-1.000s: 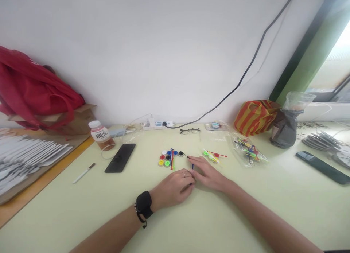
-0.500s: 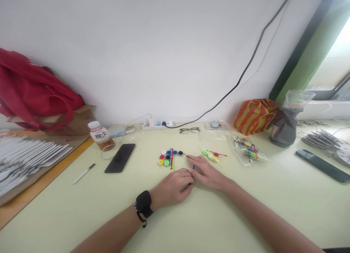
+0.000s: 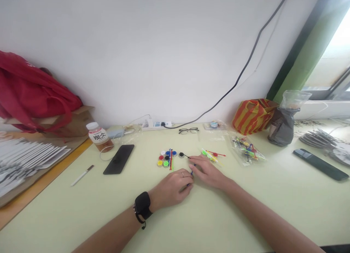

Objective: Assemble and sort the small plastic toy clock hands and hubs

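Observation:
Low over the table, my left hand (image 3: 175, 185) is curled closed on a slim blue plastic arrow (image 3: 192, 170), its lower part hidden by the fingers. My right hand (image 3: 207, 171) meets it from the other side, thumb and fingers around the arrow's upper end. The right index fingertip lies by the tip of a black arrow with a round hub (image 3: 181, 155). Left of that are several small round pieces, among them a yellow one (image 3: 159, 163) and a green one (image 3: 166, 164), beside a red plastic stick (image 3: 171, 159). A red arrow (image 3: 216, 154) lies beyond my right hand.
A clear bag of coloured plastic parts (image 3: 248, 151) lies to the right, before a striped bag (image 3: 251, 116). Glasses (image 3: 188, 130) and a power strip (image 3: 155, 125) are near the wall. Leftward are a phone (image 3: 119, 159), a bottle (image 3: 100, 137) and a pen (image 3: 82, 175).
More of the blue arrow shows between my hands, which stay close together. The whole view has shifted slightly; the other things on the table lie as before.

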`<state>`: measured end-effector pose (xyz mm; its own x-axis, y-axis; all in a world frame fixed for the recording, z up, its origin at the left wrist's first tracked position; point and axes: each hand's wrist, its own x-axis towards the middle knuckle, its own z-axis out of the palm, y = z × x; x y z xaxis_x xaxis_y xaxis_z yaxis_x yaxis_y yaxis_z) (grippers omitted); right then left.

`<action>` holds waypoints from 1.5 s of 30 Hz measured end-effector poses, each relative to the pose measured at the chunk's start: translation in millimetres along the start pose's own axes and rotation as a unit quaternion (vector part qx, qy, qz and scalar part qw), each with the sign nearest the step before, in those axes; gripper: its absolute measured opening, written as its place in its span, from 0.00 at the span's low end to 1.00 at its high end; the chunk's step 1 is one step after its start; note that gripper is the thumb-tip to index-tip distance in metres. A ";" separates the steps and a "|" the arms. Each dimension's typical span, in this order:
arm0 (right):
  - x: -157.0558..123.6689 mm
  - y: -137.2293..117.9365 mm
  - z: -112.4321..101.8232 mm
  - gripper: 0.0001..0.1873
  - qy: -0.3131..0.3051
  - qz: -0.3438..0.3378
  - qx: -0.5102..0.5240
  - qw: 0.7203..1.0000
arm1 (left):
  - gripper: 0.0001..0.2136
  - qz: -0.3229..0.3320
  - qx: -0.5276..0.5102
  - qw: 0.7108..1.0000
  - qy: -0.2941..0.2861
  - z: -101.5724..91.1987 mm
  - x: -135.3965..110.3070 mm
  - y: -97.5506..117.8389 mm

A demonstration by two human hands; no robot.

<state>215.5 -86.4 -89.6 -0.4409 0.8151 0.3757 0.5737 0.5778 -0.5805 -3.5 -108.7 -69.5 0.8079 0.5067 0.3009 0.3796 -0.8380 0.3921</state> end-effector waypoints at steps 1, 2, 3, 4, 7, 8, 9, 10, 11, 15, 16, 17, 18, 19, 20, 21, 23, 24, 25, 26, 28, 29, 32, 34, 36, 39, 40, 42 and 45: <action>0.8 0.4 -1.6 0.18 0.007 0.005 0.002 1.000 | 0.08 0.000 0.004 1.000 -0.001 -0.9 -0.2 0.1; 1.5 0.8 -3.4 0.18 0.012 0.012 0.003 1.000 | 0.08 0.001 0.010 1.000 -0.003 -1.8 -0.4 0.0; 1.9 1.3 -5.3 0.19 0.019 0.022 0.001 1.000 | 0.08 0.003 0.016 1.000 -0.004 -2.7 -0.6 -0.4; 2.2 2.0 -7.1 0.20 0.028 0.033 -0.007 0.999 | 0.08 0.004 0.023 1.000 -0.004 -3.5 -0.7 -1.0; 1.5 5.2 -11.5 0.21 0.055 0.065 -0.054 0.995 | 0.09 -0.005 0.041 0.999 0.005 -6.0 -1.2 -3.7; 1.0 6.8 -12.6 0.21 0.062 0.073 -0.071 0.993 | 0.09 -0.012 0.045 0.999 0.011 -6.7 -1.5 -4.7; 0.3 8.4 -13.7 0.22 0.067 0.079 -0.087 0.991 | 0.08 -0.020 0.051 0.998 0.020 -7.4 -2.0 -5.6; -0.4 10.1 -14.7 0.23 0.072 0.085 -0.100 0.989 | 0.08 -0.028 0.060 0.997 0.031 -7.8 -2.8 -6.5; -1.3 11.6 -15.7 0.23 0.076 0.089 -0.112 0.987 | 0.08 -0.037 0.072 0.996 0.041 -8.1 -3.8 -7.3; -4.7 14.3 -19.3 0.26 0.075 0.103 -0.138 0.982 | 0.17 -0.062 0.119 0.989 0.061 -7.0 -8.5 -9.8; -5.6 14.0 -19.9 0.26 0.071 0.106 -0.140 0.982 | 0.18 -0.062 0.123 0.988 0.065 -6.3 -9.1 -10.1; -6.4 13.4 -20.3 0.27 0.069 0.109 -0.141 0.982 | 0.18 -0.061 0.124 0.988 0.072 -5.5 -9.4 -10.1; -7.0 12.6 -20.5 0.27 0.068 0.111 -0.141 0.981 | 0.18 -0.060 0.123 0.987 0.080 -4.9 -9.1 -9.8; -7.5 11.6 -20.8 0.27 0.070 0.112 -0.139 0.981 | 0.16 -0.060 0.122 0.987 0.087 -4.3 -8.5 -9.1; -7.8 10.7 -21.0 0.27 0.076 0.112 -0.136 0.981 | 0.15 -0.064 0.122 0.986 0.091 -4.0 -7.7 -8.0; -8.0 9.8 -21.3 0.26 0.085 0.110 -0.130 0.982 | 0.12 -0.070 0.121 0.986 0.091 -3.9 -6.7 -6.8; -8.1 8.6 -21.7 0.23 0.106 0.099 -0.107 0.984 | 0.09 -0.084 0.120 0.986 0.082 -4.4 -4.8 -4.2; -8.1 8.4 -21.6 0.20 0.114 0.091 -0.091 0.985 | 0.08 -0.088 0.119 0.986 0.079 -4.8 -4.1 -3.2; -8.4 8.4 -21.2 0.18 0.120 0.082 -0.075 0.987 | 0.08 -0.089 0.119 0.986 0.076 -5.2 -3.6 -2.4; -8.8 8.8 -20.4 0.15 0.124 0.071 -0.061 0.988 | 0.08 -0.087 0.117 0.987 0.074 -5.6 -3.3 -1.9; -10.4 10.0 -17.7 0.11 0.121 0.049 -0.046 0.990 | 0.08 -0.076 0.114 0.988 0.065 -5.6 -3.1 -1.5; -11.4 10.6 -16.0 0.13 0.113 0.040 -0.046 0.992 | 0.08 -0.071 0.113 0.989 0.059 -5.1 -3.2 -1.3; -13.9 11.3 -11.7 0.20 0.060 0.019 -0.052 0.997 | 0.08 -0.064 0.113 0.990 0.050 -2.7 -3.6 -0.7; -14.1 9.9 -10.9 0.21 0.023 0.009 -0.046 0.999 | 0.08 -0.069 0.113 0.989 0.058 -1.0 -3.9 -0.5; -13.0 7.2 -11.8 0.19 0.006 0.004 -0.030 1.000 | 0.08 -0.078 0.112 0.988 0.068 -0.1 -4.1 -1.0; -11.5 1.9 -14.5 0.11 -0.007 0.020 0.004 1.000 | 0.09 -0.092 0.110 0.987 0.076 0.0 -4.3 -2.6; -11.4 0.1 -15.1 0.09 -0.015 0.027 0.017 0.999 | 0.09 -0.095 0.107 0.987 0.078 -0.1 -4.4 -3.0; -12.0 -3.3 -15.4 0.07 -0.033 0.035 0.046 0.998 | 0.10 -0.097 0.095 0.987 0.083 -0.1 -4.5 -3.2; -13.3 -7.6 -13.6 0.07 -0.047 0.038 0.080 0.995 | 0.10 -0.091 0.068 0.990 0.084 0.2 -4.6 -1.9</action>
<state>226.4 -101.1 -80.3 -0.4675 0.8444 0.2617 0.4939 0.4950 -0.7149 -7.8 -109.5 -71.8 0.6383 0.6690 0.3807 0.5788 -0.7432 0.3357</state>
